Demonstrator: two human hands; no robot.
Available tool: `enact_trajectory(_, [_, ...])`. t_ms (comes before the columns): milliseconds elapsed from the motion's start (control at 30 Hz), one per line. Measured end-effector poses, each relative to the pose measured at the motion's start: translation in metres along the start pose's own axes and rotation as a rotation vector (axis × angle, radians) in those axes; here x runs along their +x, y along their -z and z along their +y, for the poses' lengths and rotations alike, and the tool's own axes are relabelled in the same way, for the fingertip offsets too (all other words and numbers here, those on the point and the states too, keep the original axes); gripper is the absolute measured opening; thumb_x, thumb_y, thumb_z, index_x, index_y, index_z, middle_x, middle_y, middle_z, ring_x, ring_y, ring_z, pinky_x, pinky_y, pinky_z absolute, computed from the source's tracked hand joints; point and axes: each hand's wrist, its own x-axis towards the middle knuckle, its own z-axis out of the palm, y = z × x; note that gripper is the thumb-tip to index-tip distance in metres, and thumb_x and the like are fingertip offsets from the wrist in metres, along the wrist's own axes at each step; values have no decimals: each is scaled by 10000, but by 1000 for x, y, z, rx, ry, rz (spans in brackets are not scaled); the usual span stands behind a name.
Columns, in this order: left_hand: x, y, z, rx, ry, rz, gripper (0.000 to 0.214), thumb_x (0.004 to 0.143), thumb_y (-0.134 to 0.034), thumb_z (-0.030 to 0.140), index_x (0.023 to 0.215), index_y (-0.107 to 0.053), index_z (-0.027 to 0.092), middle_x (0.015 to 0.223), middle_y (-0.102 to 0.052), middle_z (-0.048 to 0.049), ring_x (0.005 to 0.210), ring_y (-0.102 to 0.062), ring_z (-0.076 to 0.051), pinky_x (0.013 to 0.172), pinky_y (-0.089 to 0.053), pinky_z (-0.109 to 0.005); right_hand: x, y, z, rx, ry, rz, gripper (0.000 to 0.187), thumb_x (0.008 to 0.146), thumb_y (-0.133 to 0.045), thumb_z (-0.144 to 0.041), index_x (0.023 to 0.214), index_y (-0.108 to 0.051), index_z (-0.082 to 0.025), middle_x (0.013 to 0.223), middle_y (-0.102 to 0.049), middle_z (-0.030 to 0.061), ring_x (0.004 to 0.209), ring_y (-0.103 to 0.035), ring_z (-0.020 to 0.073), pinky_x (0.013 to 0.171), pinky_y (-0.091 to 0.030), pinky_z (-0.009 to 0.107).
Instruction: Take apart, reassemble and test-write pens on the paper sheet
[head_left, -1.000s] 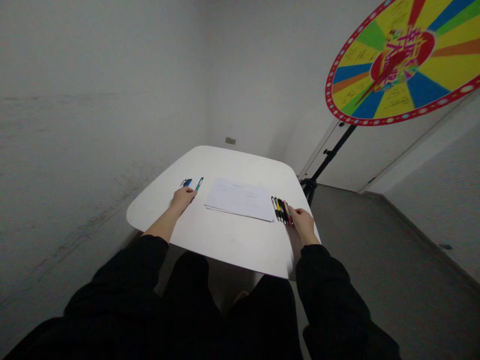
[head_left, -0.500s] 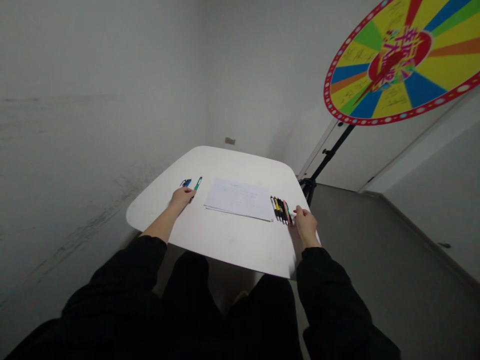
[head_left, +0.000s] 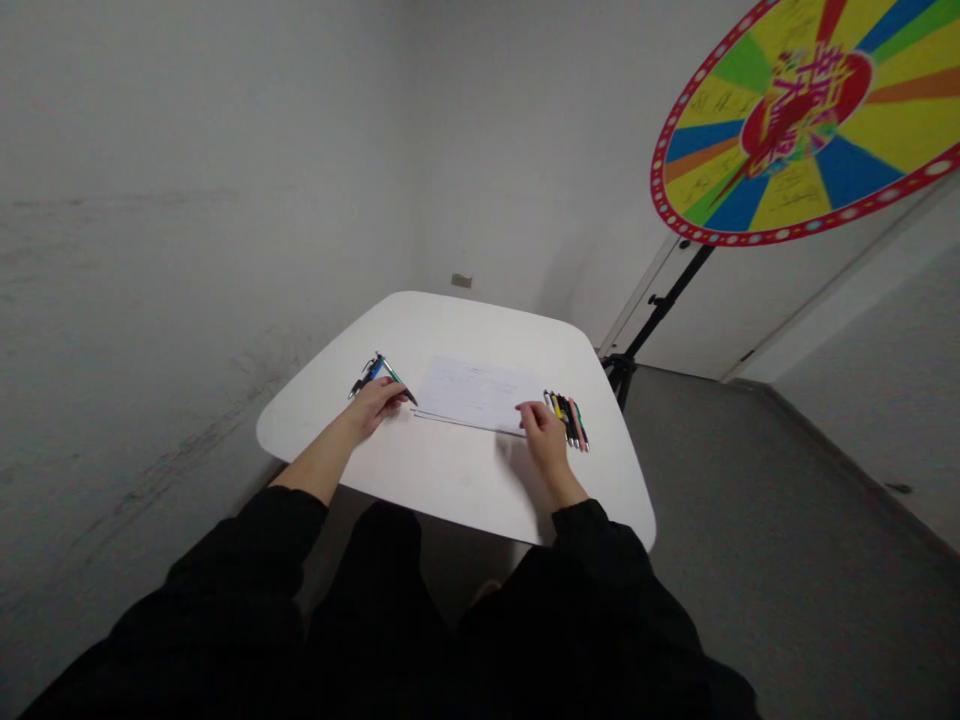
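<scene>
Evidently the left hand has its grip closed on a green pen, pinched at the left part of the bench; the fingers cover the pen's middle, so only its far end and dark near tip show, the tip slanting right toward the papers. Just left of it lie some blue and dark pens, overlapping so closely that their number is hard to make out. The papers sit mid-bench, their faint writing too small to read, the lower sheet showing only as a near edge. Over their near right corner is the right hand, its fingers curled; how far that grip is open, and whether anything is inside, I cannot tell. Beside it on the right lies a row of pens, partly hidden by the hand. Beyond, at far right, a colourful wheel on a black stand is cut off at the frame's top and right.
</scene>
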Motion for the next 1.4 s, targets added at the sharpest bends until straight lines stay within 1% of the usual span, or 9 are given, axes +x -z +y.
enact_trajectory(200, [-28,-21,-4,-191,-12,-265,229,705,-866,175,792,-655,166,865,-747,-47,836,-719,-130,775,-567,-202,-17,-60,-25,151,-40,-298,381,889,-617,-498,1094,-736,-200,783,-709,40,639,-635,193,637,-508,324])
enact_trajectory(300, [-40,-30,-10,-217,5,-335,256,703,-887,186,840,-673,162,905,-763,-47,881,-738,-137,850,-569,-224,-21,-78,-31,240,-52,-354,391,879,-649,-464,1167,-716,-208,807,-728,38,679,-673,198,679,-541,332])
enact_trajectory(400, [-46,-36,-18,-204,10,-354,288,689,-905,199,847,-670,148,906,-773,-66,895,-751,-159,878,-569,-254,-23,-87,-34,250,-55,-357,299,888,-638,-423,1077,-736,-213,809,-744,38,733,-692,202,733,-545,337])
enact_trajectory(533, [-48,-38,-22,-163,20,-349,318,673,-919,210,854,-666,142,898,-772,-69,863,-751,-163,876,-573,-283,-25,-87,-35,192,-46,-315,225,892,-613,-391,936,-750,-218,770,-737,30,748,-681,204,762,-526,337])
enact_trajectory(667, [-46,-30,-16,-62,36,-299,355,711,-905,264,978,-698,157,862,-756,-53,804,-744,-166,800,-582,-290,-26,-80,-29,149,-48,-270,239,884,-601,-398,938,-753,-221,801,-746,42,754,-680,214,772,-525,350])
enact_trajectory(867, [-46,-12,-15,117,-2,-226,306,723,-898,318,914,-740,139,835,-763,-94,745,-718,-168,731,-583,-291,-29,-66,-13,145,-65,-211,286,849,-621,-444,950,-761,-215,833,-755,68,764,-684,232,788,-540,379])
enact_trajectory(1133, [-54,-14,-22,137,-60,-133,336,676,-908,311,908,-754,123,854,-787,-109,826,-756,-212,832,-605,-349,-34,-62,-18,236,-190,-330,333,864,-614,-489,918,-739,-185,785,-750,67,665,-653,191,660,-520,319])
enact_trajectory(1233, [-56,-15,-22,139,-73,-110,361,651,-918,324,898,-750,121,846,-788,-110,831,-762,-227,840,-610,-365,-35,-61,-21,171,-154,-353,321,930,-541,-468,853,-704,-202,748,-727,47,633,-621,173,612,-475,288])
enact_trajectory(1400, [-58,-16,-22,152,-93,-108,366,642,-913,355,868,-727,136,826,-779,-102,803,-761,-238,794,-616,-374,-34,-59,-22,32,-39,-369,284,971,-510,-385,772,-646,-235,707,-688,23,692,-613,185,686,-444,291])
